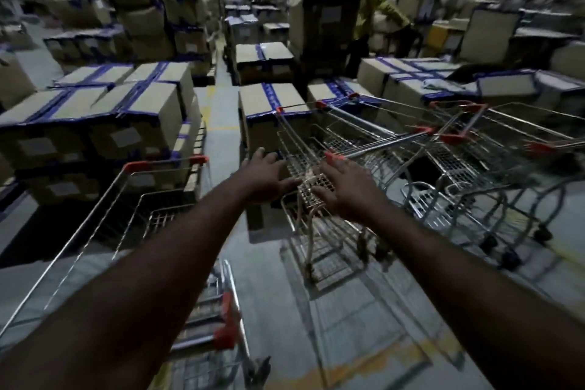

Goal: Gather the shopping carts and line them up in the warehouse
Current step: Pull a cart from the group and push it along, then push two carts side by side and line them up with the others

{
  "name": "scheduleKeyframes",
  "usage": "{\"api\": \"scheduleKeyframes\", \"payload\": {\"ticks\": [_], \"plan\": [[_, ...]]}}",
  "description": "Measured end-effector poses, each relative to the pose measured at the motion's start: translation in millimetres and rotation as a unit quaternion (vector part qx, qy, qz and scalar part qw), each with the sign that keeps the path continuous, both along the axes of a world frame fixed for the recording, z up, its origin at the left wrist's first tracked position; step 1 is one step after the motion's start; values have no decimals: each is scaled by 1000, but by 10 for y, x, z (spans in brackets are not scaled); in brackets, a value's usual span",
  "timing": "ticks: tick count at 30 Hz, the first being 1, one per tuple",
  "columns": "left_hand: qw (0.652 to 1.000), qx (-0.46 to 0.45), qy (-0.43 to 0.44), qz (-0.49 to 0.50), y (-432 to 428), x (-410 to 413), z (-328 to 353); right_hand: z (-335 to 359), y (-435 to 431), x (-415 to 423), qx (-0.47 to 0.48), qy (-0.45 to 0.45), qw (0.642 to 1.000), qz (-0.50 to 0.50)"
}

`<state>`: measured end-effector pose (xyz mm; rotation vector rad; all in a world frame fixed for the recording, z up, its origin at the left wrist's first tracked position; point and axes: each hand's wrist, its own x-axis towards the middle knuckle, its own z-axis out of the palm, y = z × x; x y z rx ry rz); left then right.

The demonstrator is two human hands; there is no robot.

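Both my arms stretch forward over a wire shopping cart (304, 149) with red corner caps that stands in front of me. My left hand (266, 177) hovers at the cart's near left edge, fingers apart. My right hand (345, 190) is spread over the cart's near mesh end, and I cannot tell whether it touches the wire. Another cart (133, 215) stands at the lower left beside my left arm. Further carts (459, 149) are nested in a row to the right. The picture is dim and blurred.
Stacks of cardboard boxes (95, 117) with blue tape fill the left and the back. A narrow aisle (218, 104) runs away between them. A person in a yellow shirt (373, 6) bends over boxes at the back right. The grey floor (348, 326) carries a yellow line.
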<state>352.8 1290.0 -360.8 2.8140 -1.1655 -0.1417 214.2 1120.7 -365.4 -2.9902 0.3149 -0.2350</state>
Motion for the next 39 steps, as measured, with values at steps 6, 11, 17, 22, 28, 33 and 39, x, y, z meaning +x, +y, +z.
{"api": "scheduleKeyframes", "payload": {"ticks": [6,11,17,22,28,33,39], "plan": [[997,-16,6,-76,-1274,237,114,109,-1042,93,-27,-6,997,-75],[992,-61,26,-107,-2269,615,141,189,-1836,502,-22,-16,992,-119],[984,-68,78,-142,-3224,1183,-304,54,-2675,1051,-20,27,988,-153],[976,-51,142,-155,-3762,1412,-748,-171,-3277,1373,-12,65,982,-175],[971,-27,182,-154,-4081,1551,-1095,-361,-3788,1496,-9,103,983,-154],[986,2,139,-90,-4004,1568,-1366,-677,-4245,1439,0,159,978,-132],[992,25,119,-37,-3994,1531,-1237,-795,-4473,1324,68,144,979,-123]]}}
